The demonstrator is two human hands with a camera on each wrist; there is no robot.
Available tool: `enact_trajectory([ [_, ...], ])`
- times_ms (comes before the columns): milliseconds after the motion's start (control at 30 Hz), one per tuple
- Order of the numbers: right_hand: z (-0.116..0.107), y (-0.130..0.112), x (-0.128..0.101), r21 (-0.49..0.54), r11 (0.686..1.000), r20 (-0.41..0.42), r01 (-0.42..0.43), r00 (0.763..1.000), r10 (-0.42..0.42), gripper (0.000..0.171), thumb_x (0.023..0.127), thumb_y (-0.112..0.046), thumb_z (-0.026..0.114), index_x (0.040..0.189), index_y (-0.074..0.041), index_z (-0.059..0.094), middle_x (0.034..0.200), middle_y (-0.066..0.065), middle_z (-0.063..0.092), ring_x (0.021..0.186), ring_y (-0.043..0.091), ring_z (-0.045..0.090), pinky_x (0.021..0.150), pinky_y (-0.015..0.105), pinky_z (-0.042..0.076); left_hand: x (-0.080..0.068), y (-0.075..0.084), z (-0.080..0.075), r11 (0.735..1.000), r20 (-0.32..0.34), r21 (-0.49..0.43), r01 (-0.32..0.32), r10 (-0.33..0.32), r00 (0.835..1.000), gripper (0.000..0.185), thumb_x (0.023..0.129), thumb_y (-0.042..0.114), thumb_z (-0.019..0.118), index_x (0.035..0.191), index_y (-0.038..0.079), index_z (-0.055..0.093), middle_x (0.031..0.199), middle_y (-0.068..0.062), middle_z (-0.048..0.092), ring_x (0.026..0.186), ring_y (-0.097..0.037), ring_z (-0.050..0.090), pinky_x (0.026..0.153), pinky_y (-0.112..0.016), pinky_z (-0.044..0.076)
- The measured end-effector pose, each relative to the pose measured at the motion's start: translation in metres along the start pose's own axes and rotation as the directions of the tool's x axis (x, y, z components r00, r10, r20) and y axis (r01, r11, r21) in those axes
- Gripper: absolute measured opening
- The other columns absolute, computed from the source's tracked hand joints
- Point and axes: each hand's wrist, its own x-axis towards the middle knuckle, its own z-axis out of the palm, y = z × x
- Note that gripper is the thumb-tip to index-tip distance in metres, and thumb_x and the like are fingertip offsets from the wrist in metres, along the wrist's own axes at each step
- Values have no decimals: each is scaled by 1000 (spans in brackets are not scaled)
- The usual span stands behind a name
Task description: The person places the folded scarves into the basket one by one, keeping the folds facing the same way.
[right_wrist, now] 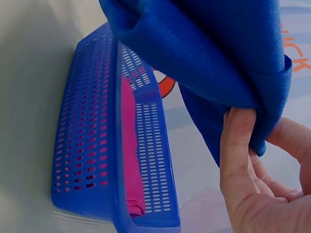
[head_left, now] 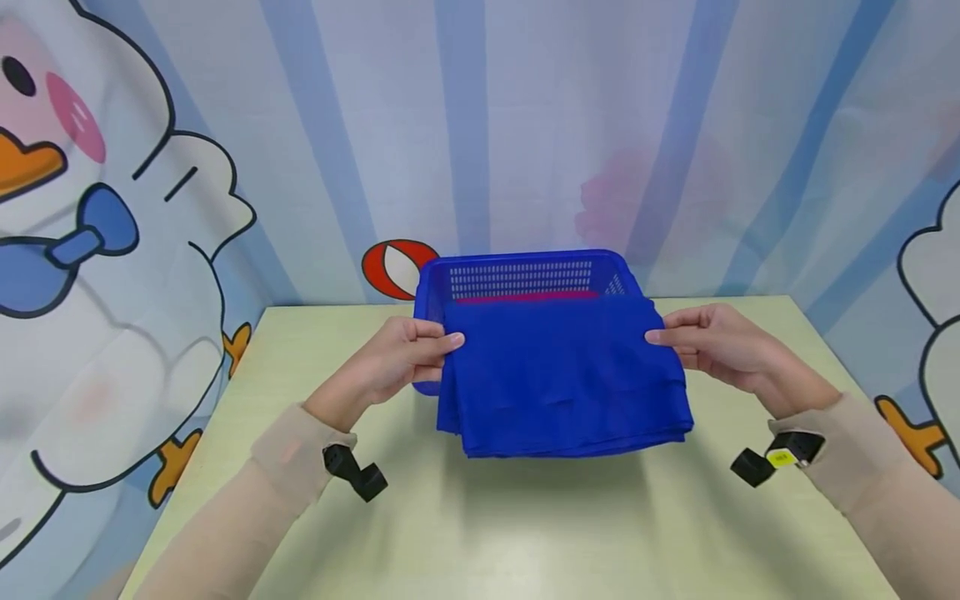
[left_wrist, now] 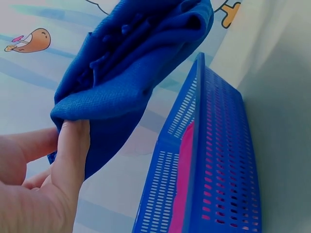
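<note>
A folded blue cloth hangs in the air just in front of a blue perforated basket. My left hand pinches the cloth's upper left corner, and my right hand pinches its upper right corner. In the left wrist view my thumb presses the blue cloth beside the basket. The right wrist view has my fingers gripping the cloth above the basket. A pink cloth lies inside the basket, also seen as a pink cloth through its wall.
The basket stands at the back of a pale green table, against a cartoon-printed curtain. Bare tabletop stretches below the hanging cloth and to both sides.
</note>
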Motion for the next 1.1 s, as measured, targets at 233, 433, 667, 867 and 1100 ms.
enact_trajectory([
  [233, -2, -9, 7, -1, 1000, -11, -8, 1000, 8, 15, 100, -13, 63, 87, -13, 72, 75, -4, 61, 72, 13, 63, 75, 26, 56, 6, 8, -3, 1000, -24, 9, -6, 6, 1000, 24, 100, 16, 62, 80, 5, 61, 70, -5, 57, 64, -15, 55, 64, -18, 52],
  [433, -5, -16, 12, 17, 1000, -20, -21, 1000, 21, 17, 100, -12, 62, 88, -13, 74, 84, -1, 69, 78, 13, 69, 79, 26, 58, 12, 13, -6, 1000, -46, 13, -2, 2, 999, 33, 99, 18, 64, 70, 8, 52, 62, -3, 41, 57, -14, 43, 54, -19, 40],
  [667, -6, -23, 18, 43, 999, 1, -18, 1000, 18, 20, 100, -10, 61, 84, -10, 73, 78, 1, 68, 74, 13, 68, 76, 25, 58, 18, 18, -9, 1000, -68, 28, 0, 2, 998, 36, 99, 19, 65, 68, 8, 50, 62, -3, 39, 56, -14, 42, 53, -18, 40],
  [867, -6, -27, 26, 23, 999, -23, -32, 999, 33, 19, 99, -12, 64, 82, -11, 72, 79, 0, 68, 73, 13, 68, 76, 25, 58, 20, 21, -11, 999, -81, 36, 2, 1, 997, 26, 99, 20, 65, 78, 6, 60, 65, -3, 49, 59, -14, 49, 59, -17, 50],
  [1100, -5, -34, 32, 25, 998, -30, -52, 998, 52, 16, 97, -14, 68, 82, -11, 73, 79, 0, 69, 73, 13, 68, 75, 25, 58, 25, 24, -14, 999, -121, 42, 21, -15, 993, 25, 99, 22, 64, 80, 6, 62, 63, -2, 45, 55, -13, 46, 57, -16, 49],
])
